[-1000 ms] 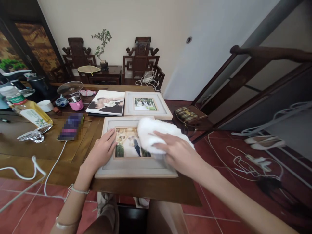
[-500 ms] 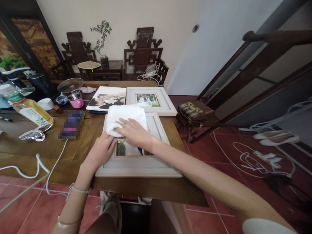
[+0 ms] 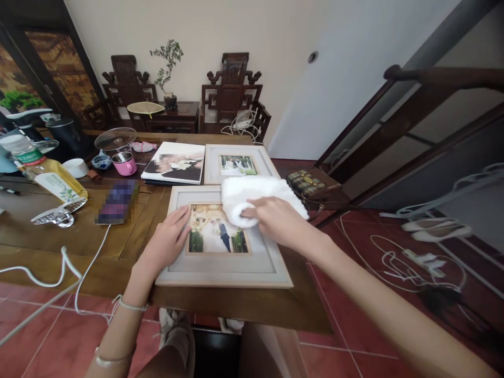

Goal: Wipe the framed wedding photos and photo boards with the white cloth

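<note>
Flat at the table's near edge lies a light wooden picture frame (image 3: 224, 275) with a photo in its middle. My left hand (image 3: 169, 236) rests on its left side, fingers stretched out over the border beside the photo. In my right hand (image 3: 275, 220) is a folded white towel (image 3: 260, 194), gripped at its near edge. The towel covers the frame's upper right corner and reaches past its right side. Behind it, a second picture frame (image 3: 271, 165) lies flat, partly hidden by the towel. A photo album (image 3: 177, 163) sits left of that frame.
On the wooden table (image 3: 129, 247) to the left are a phone (image 3: 117, 202) on a cable, a silver hair claw (image 3: 59, 212), an oil bottle (image 3: 47, 173) and a pink cup (image 3: 124, 165). A plaid bag (image 3: 305, 181) stands beyond the table's right edge.
My right hand has carried the towel rightward from the frame's upper left to its upper right, uncovering the photo. My left hand stays at the left side, its fingers now in full view.
</note>
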A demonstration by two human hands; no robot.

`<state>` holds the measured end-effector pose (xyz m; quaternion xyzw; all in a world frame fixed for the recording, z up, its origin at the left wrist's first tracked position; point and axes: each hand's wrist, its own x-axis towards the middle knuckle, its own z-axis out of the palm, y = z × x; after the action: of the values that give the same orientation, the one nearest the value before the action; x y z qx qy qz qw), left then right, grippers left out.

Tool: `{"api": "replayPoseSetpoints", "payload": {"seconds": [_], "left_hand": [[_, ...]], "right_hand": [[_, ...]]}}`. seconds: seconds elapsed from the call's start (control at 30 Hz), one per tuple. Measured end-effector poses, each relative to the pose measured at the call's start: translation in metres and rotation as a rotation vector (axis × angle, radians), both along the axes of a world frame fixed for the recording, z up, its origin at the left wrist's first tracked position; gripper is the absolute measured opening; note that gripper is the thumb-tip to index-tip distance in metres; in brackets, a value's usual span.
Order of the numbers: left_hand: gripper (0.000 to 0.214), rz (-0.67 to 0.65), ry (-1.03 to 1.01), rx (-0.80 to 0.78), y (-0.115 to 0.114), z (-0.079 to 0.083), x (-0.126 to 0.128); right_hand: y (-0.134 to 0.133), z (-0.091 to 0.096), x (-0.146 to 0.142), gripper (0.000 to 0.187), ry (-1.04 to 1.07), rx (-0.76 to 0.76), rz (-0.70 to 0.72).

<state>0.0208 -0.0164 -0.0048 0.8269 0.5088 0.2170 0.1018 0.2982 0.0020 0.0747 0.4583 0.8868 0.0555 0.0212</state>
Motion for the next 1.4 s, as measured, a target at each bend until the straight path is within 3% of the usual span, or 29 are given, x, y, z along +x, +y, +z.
{"api": "replayPoseSetpoints", "payload": {"seconds": [0.2,0.3,0.37,0.43,0.5,0.57,0.7,0.87,0.97,1.2,1.3,1.4], "left_hand": [[0.048,0.013,0.011,-0.021,-0.001,0.002,0.001],[0.049,0.010,0.009,-0.021,-0.001,0.003,0.001],[0.049,0.006,0.004,-0.017,-0.001,0.002,0.000],[0.049,0.007,0.004,-0.016,0.000,0.002,0.000],[0.049,0.009,0.006,-0.017,0.000,0.002,0.000],[0.049,0.006,0.006,-0.017,0.000,0.002,0.000],[0.049,0.002,0.008,-0.017,0.000,0.001,0.000],[0.048,0.010,0.011,-0.015,0.000,-0.001,-0.001],[0.048,0.014,0.020,-0.021,0.000,-0.001,-0.001],[0.048,0.007,0.006,0.004,0.000,-0.001,-0.001],[0.048,0.012,0.001,0.007,-0.001,0.000,0.000],[0.049,0.010,0.010,0.000,-0.001,0.001,0.000]], "right_hand": [[-0.085,0.019,-0.002,0.058,0.092,-0.311,0.109],[-0.106,0.037,0.006,0.056,0.260,-0.356,0.155],[-0.103,0.047,0.013,0.057,0.362,-0.235,0.152],[-0.090,0.052,0.020,0.055,0.440,0.043,0.125],[-0.072,0.049,0.024,0.049,0.467,0.346,0.070],[-0.053,0.039,0.024,0.045,0.418,0.471,0.008],[-0.025,0.006,0.015,0.053,0.218,0.278,0.008],[-0.018,-0.021,-0.003,0.056,0.094,0.077,-0.005],[-0.026,-0.015,-0.009,0.054,0.061,-0.012,0.011],[-0.078,0.027,0.004,0.063,0.047,-0.315,0.044],[-0.097,0.034,0.003,0.060,0.106,-0.352,0.076],[-0.097,0.032,-0.005,0.062,0.067,-0.342,0.033]]}}
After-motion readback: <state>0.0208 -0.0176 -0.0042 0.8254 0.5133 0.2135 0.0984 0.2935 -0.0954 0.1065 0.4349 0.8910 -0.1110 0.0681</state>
